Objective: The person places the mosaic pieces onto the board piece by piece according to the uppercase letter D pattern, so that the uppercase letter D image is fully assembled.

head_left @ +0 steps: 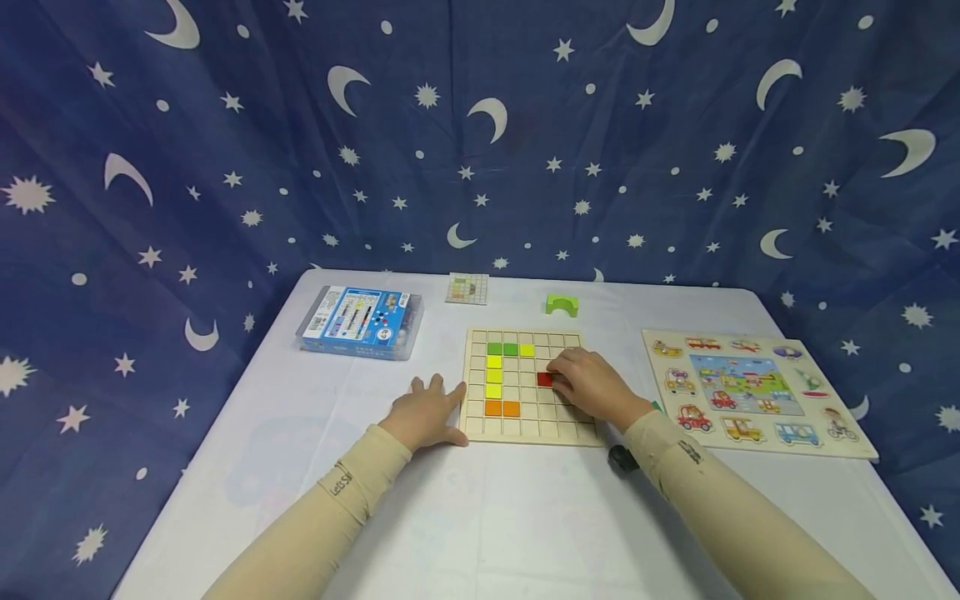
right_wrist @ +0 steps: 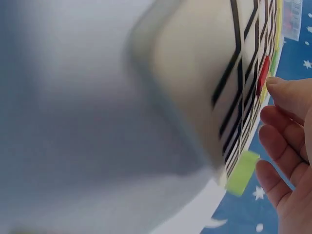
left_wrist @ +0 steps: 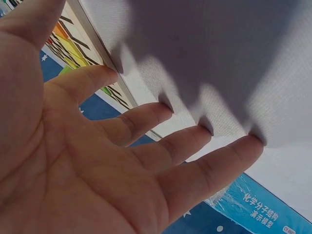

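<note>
My right hand (head_left: 592,385) is over the right side of a wooden grid board (head_left: 480,429). Its thumb and forefinger pinch a red square tile (head_left: 544,379) by its right edge, at the board's surface. In the right wrist view the red tile (right_wrist: 263,75) shows beside the thumb tip, and the other fingers are bent. My left hand (head_left: 424,414) lies spread at the board's left edge, its fingertips on the white cloth in the left wrist view. Green tiles (head_left: 502,349), yellow tiles (head_left: 493,376) and orange tiles (head_left: 502,408) sit in the board's cells.
A blue-labelled plastic box (head_left: 360,321) stands at the back left. Behind the board are a small pattern card (head_left: 467,288) and a light green arch block (head_left: 562,305). A vehicle picture puzzle (head_left: 757,396) lies to the right. A dark object (head_left: 622,459) is beside the right forearm.
</note>
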`<action>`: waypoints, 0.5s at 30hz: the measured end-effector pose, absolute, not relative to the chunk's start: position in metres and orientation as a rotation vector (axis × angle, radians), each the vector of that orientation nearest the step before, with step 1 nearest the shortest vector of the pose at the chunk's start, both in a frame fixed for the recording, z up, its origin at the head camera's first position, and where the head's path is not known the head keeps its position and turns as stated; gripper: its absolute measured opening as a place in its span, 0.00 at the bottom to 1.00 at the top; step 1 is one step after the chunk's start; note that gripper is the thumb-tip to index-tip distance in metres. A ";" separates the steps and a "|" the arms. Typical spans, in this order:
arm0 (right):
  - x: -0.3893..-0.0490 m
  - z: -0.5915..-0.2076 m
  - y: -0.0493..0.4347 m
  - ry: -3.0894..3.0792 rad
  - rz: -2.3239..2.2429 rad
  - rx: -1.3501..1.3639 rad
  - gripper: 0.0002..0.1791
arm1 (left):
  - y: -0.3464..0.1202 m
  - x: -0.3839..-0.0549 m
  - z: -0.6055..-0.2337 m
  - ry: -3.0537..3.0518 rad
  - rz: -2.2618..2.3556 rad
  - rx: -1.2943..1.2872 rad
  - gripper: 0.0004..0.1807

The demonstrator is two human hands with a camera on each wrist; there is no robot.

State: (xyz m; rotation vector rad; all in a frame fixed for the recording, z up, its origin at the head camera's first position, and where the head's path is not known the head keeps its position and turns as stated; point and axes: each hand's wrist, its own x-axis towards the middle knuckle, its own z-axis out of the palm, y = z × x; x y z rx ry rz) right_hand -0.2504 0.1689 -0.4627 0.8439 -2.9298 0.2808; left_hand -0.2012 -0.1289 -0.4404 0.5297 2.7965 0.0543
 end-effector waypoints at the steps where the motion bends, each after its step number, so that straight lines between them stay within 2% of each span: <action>1: -0.248 -0.461 0.174 -2.944 0.279 0.823 0.14 | -0.128 -0.201 -0.440 2.795 0.058 0.530 0.52; 15: -0.199 -0.458 0.279 -3.091 0.267 0.526 0.15 | -0.126 -0.204 -0.441 2.756 0.103 0.489 0.52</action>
